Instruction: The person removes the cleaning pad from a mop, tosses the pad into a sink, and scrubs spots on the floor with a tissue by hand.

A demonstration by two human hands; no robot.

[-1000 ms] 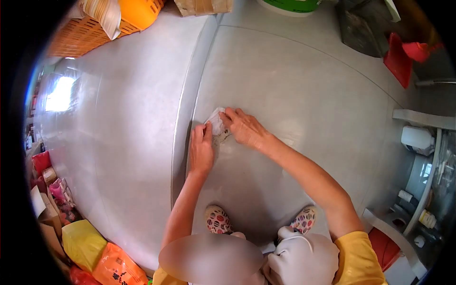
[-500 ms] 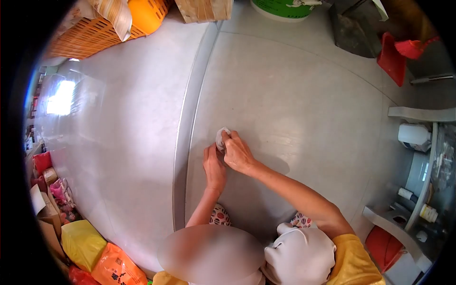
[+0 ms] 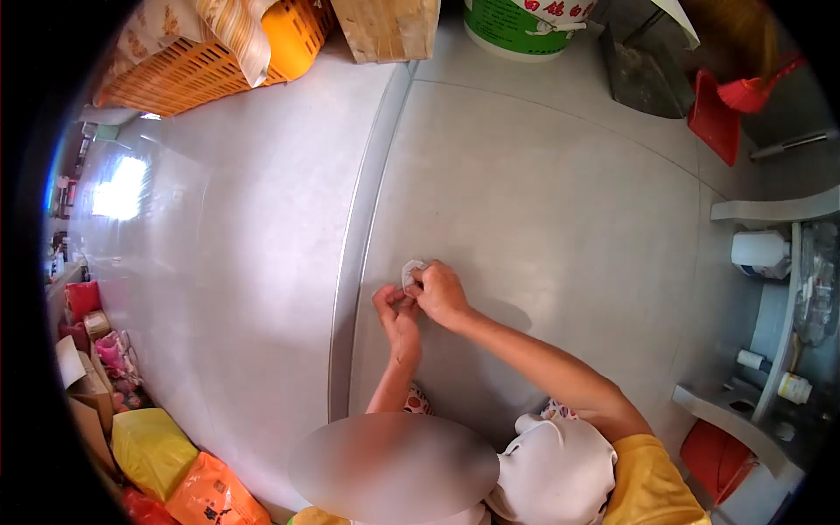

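My right hand (image 3: 442,293) pinches a small whitish, crumpled-looking thing (image 3: 408,269) with a rounded edge; its kind cannot be made out. Just below it, my left hand (image 3: 399,319) has its fingers bent and drawn together, the tips close against the right fingertips. Whatever the left fingers may hold is hidden or too small to name. Both hands are low over the grey tiled floor (image 3: 542,210), to the right of a raised strip (image 3: 354,262). Patterned cloth on my knees (image 3: 418,400) shows below the hands.
An orange basket (image 3: 188,74), a wooden block (image 3: 385,31), a green-and-white bucket (image 3: 516,31), a dark dustpan (image 3: 646,79) and a red dustpan (image 3: 713,122) line the far side. Shelving (image 3: 779,210) stands right; yellow (image 3: 153,451) and orange bags (image 3: 217,494) lie lower left.
Both hands appear slightly lower in view, as does the background, so the camera has tilted. The left fingers have bent more, and the right hand still grips the whitish thing.
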